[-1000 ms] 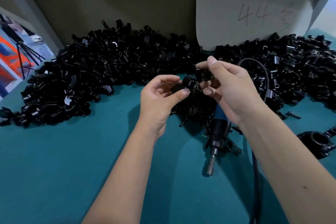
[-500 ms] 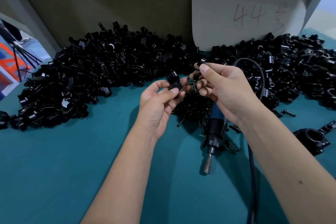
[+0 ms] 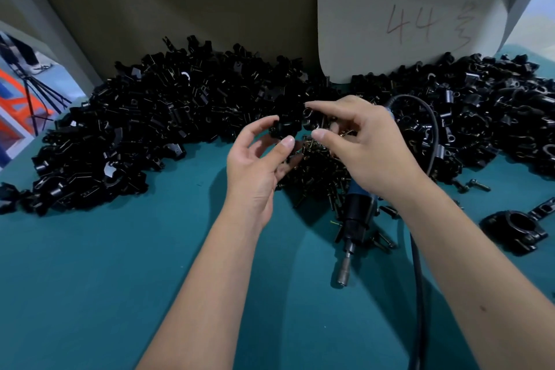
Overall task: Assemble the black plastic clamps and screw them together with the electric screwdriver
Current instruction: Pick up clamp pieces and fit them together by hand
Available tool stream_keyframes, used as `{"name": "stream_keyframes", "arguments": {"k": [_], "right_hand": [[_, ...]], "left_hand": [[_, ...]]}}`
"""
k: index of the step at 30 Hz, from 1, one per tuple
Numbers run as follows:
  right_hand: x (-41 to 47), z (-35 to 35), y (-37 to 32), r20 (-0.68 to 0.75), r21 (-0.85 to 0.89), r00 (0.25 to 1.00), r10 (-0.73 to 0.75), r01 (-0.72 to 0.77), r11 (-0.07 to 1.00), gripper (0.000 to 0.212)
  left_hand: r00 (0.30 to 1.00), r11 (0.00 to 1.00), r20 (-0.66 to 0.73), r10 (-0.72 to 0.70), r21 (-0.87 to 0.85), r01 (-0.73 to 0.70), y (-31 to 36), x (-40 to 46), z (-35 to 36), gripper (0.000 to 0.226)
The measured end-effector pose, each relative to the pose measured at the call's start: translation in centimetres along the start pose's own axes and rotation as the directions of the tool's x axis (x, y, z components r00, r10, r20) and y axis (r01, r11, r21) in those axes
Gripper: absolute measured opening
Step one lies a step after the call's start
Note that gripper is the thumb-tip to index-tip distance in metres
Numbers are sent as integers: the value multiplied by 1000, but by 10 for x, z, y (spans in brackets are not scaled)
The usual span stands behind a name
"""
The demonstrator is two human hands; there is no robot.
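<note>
At the far left we saw a long heap of loose black plastic clamp halves (image 3: 144,135) lying on the teal table mat (image 3: 120,264), banked against the drab back wall. Just right of that heap, the left hand (image 3: 258,165) was raised above the mat with its fingers loosely curled and spread; a small black plastic clamp piece (image 3: 285,126) sat at its fingertips, between forefinger and thumb, though we could not tell how firmly it was held. Below and between the hands lay a small pile of dark metal screws (image 3: 315,171). The right hand (image 3: 363,147) hovered over that pile, forefinger stretched leftward and thumb beneath it; whether anything was pinched there we could not tell. Under the right wrist the blue-and-black electric screwdriver (image 3: 356,216) lay on the mat, its metal bit pointing toward us, its black cable (image 3: 419,279) looping up behind the hand. Above, a pale rounded card (image 3: 420,24) leaned on the wall, handwritten in red "44" followed by a mark we could not read. Farther right spread a second heap of black clamp parts (image 3: 480,117), and near the right edge sat one assembled black ring-shaped clamp (image 3: 516,228).
</note>
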State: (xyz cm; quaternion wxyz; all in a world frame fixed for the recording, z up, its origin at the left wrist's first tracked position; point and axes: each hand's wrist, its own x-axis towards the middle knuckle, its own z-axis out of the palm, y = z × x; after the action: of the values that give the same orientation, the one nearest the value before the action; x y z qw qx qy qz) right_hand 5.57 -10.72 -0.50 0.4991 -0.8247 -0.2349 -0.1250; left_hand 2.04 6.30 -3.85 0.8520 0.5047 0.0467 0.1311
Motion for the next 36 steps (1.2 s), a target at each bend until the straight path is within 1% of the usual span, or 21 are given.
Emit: {"name": "stream_keyframes", "arguments": {"k": [3,6,8,10,12,15,17,21,22,23,24,25,26,28,29,30,34,36], "right_hand": [[-1,0,-1,29,18,999,-19,18,1000,36],[-1,0,1,59,63,998,-12,8,998,26],[0,-1,3,76,61,997,-11,6,998,24],[1,-4,6,80,75,997,-4,-2,997,24],[2,-7,7,91,122,996,9,-20,992,24],[1,-7,6,118,200,993,23,-46,979,25],[1,-5,4,114,198,993,28,-50,979,26],[0,0,-3,111,165,992,67,-84,983,31],[-1,2,-5,96,147,992,75,-89,985,33],[-2,4,-7,81,90,994,68,-75,993,33],[-2,5,-9,89,-15,995,39,-38,999,30],[-1,4,-11,142,-146,990,3,18,989,26],[0,4,-14,243,-267,970,-15,82,960,21],[-1,5,-17,457,-420,888,43,174,891,18],[-3,7,-18,514,-458,854,87,187,869,18],[-4,10,-19,538,-487,835,114,198,850,17],[-8,18,-21,541,-546,830,137,222,808,10],[-7,18,-21,552,-555,820,152,225,801,8]], "left_hand": [[996,987,31,89,129,-92,1,-1,1,39],[990,980,83,117,151,-129,0,-2,1,39],[987,982,120,110,140,-126,0,-2,0,35],[986,990,151,77,106,-94,0,-2,-1,35],[985,996,168,47,66,-58,0,-3,0,35],[985,996,164,54,67,-65,0,-2,0,27],[984,995,173,51,75,-65,2,-3,-1,23],[985,993,167,49,97,-66,6,-2,-3,22],[988,994,146,55,87,-68,7,-2,-3,20],[992,996,108,61,63,-68,9,-1,-2,19],[996,997,57,69,32,-71,11,1,-3,20],[997,997,-2,74,3,-74,12,3,-5,20],[995,997,-56,78,-17,-79,13,6,-8,18],[987,996,-140,76,-40,-82,16,8,-15,11],[982,996,-172,74,-40,-82,17,9,-19,13],[979,996,-191,71,-38,-80,18,9,-22,15],[983,998,-179,47,-37,-55,19,9,-25,15],[985,999,-168,29,-31,-35,16,9,-24,11]]}}
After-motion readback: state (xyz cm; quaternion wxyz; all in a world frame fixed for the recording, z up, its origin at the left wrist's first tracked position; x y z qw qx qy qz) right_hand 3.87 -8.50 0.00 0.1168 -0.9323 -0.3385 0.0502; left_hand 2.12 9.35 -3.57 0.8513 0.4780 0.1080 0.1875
